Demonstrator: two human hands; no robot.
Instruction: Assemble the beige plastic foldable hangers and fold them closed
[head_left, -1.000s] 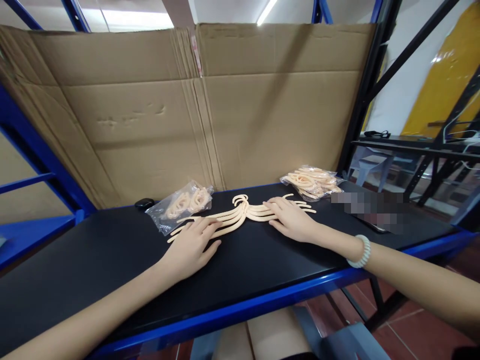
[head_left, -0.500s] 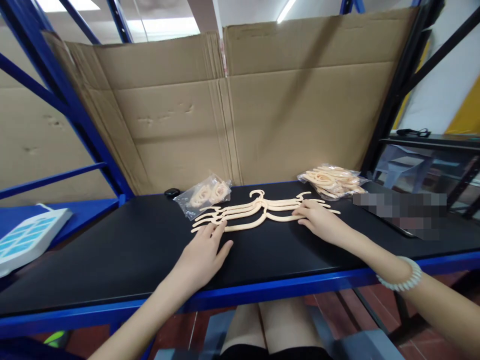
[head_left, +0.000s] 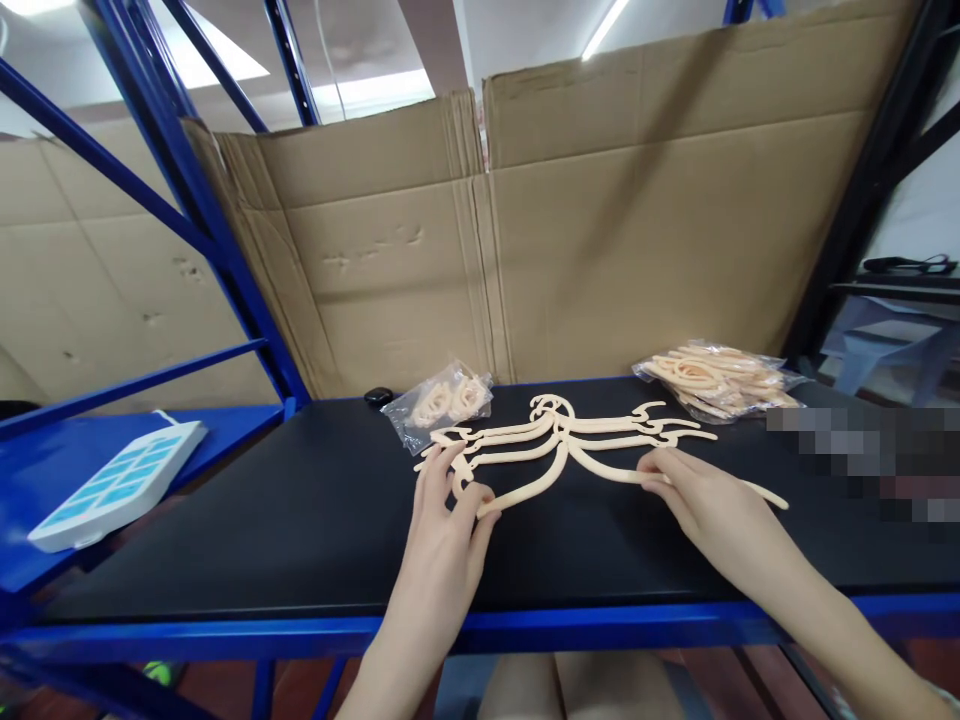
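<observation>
Several cream plastic hangers (head_left: 600,428) lie fanned out on the black shelf top (head_left: 262,520). The nearest hanger (head_left: 559,468) sits apart from the others, closer to me. My left hand (head_left: 442,535) pinches its left end between thumb and fingers. My right hand (head_left: 709,500) grips its right arm, and the arm's tip sticks out past the hand to the right.
A small clear bag of cream parts (head_left: 446,400) and a small black object (head_left: 379,396) lie behind the hangers; a fuller bag (head_left: 712,375) is at the back right. Cardboard sheets (head_left: 600,230) wall the back. A white and blue device (head_left: 120,482) rests on the blue shelf at left.
The nearest hanger has been pulled out of the fan toward me, with both hands moving back with it. My view has swung left, bringing the white and blue device into sight.
</observation>
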